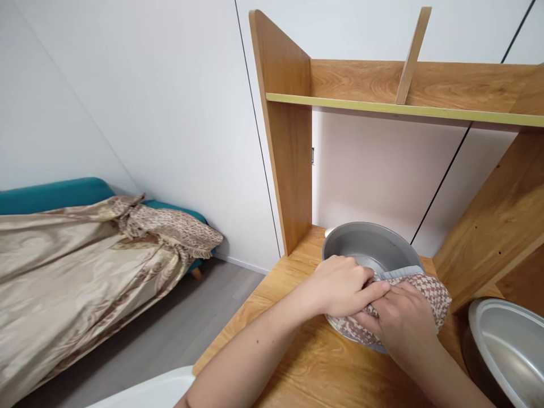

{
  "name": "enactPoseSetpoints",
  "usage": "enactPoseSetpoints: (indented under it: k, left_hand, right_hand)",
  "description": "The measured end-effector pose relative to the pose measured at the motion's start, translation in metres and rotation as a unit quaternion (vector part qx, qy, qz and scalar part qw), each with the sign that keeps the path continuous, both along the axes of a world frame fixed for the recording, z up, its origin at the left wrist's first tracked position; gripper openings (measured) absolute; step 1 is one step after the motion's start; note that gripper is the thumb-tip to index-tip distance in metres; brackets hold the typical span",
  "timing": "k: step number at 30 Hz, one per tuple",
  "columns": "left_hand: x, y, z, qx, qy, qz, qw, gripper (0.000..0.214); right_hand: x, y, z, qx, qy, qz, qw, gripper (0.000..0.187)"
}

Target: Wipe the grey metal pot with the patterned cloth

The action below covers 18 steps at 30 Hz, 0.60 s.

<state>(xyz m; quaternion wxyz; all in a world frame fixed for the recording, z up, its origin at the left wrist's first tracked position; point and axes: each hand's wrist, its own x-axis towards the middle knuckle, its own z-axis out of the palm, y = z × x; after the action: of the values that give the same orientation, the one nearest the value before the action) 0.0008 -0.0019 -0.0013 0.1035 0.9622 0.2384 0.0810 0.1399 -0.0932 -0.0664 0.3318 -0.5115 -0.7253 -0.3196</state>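
A round grey pot (pixel 365 241) stands on the wooden desk (pixel 314 368) below a shelf. Over its near rim lies a brown-and-white houndstooth cloth (pixel 431 289) with blue-grey edging. My left hand (pixel 342 286) is closed at the left part of the cloth, its fingers curled in at the rim. Beside it, touching, my right hand (pixel 403 317) grips the middle of the cloth with bent fingers. Both hands and the cloth hide the pot's front side. Part of the grey inner wall and floor of the pot shows.
A metal basin (pixel 510 340) stands at the right edge, close to my right forearm. The wooden shelf (pixel 391 107) with an upright divider spans above the pot. A white rounded edge (pixel 157 388) shows below left. A teal sofa (pixel 59 192) under a beige cover stands farther left.
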Motion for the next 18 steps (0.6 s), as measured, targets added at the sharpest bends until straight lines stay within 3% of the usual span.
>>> enactPoseSetpoints:
  k: [5,9,18]
  left_hand:
    - [-0.001,0.003,0.001,-0.011,0.003,-0.006,1.000,0.062]
    - [-0.001,0.003,0.001,-0.007,0.005,-0.007,1.000,0.062]
    - [0.002,-0.002,0.000,0.010,0.015,0.014,1.000,0.067]
  right_hand:
    - [0.023,-0.004,0.006,-0.107,-0.046,0.028,0.993,0.040]
    - [0.036,-0.007,0.012,-0.154,-0.076,0.039,0.984,0.032]
    - [0.010,0.001,-0.003,-0.033,-0.005,0.009,0.999,0.046]
